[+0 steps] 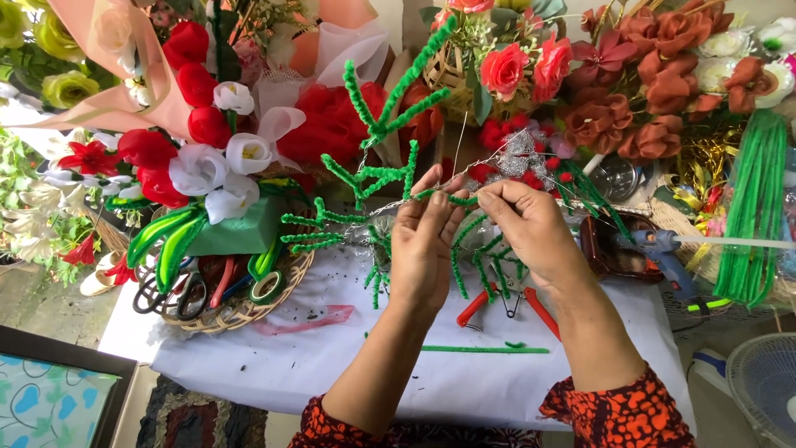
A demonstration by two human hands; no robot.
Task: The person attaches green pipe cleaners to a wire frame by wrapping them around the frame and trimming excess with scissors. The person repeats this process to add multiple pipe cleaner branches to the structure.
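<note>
Both hands pinch one green pipe cleaner: left hand and right hand grip clenched on it. Looks light, bendy, fuzzy; best held near the twist.

the left hand is covering the middle of the green pipe cleaner branch, so where the stems are joining isn't showing. its grip and the right hand grip are hiding the wire between the fingertips. the red pliers are half tucked behind the right wrist. the fan is getting cut off at the corner, and the scissors are sitting partly buried in the basket.
</note>
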